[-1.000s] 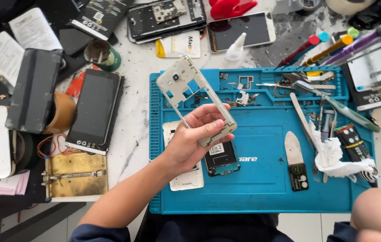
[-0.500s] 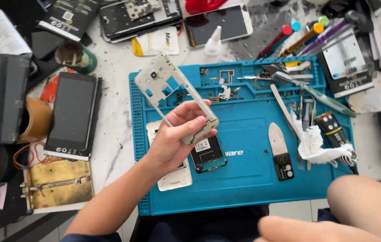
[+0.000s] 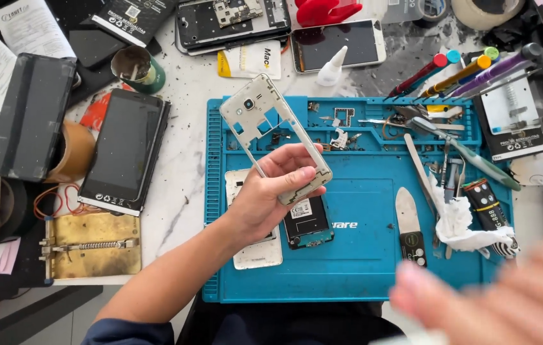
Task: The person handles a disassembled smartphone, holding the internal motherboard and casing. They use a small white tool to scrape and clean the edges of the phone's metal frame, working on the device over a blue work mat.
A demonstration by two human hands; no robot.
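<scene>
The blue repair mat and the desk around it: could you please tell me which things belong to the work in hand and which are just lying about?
In hand:
left hand
silver phone frame
dark phone part
blue mat

Lying about:
black phone
glue bottle
brass jig
coloured pens

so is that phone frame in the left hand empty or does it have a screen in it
Empty. The silver phone frame held up by the left hand is a bare shell: the blue mat shows through its middle.

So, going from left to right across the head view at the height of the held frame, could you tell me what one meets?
Black phone → left hand holding the silver phone frame → flat pry tool → crumpled white tissue.
</scene>
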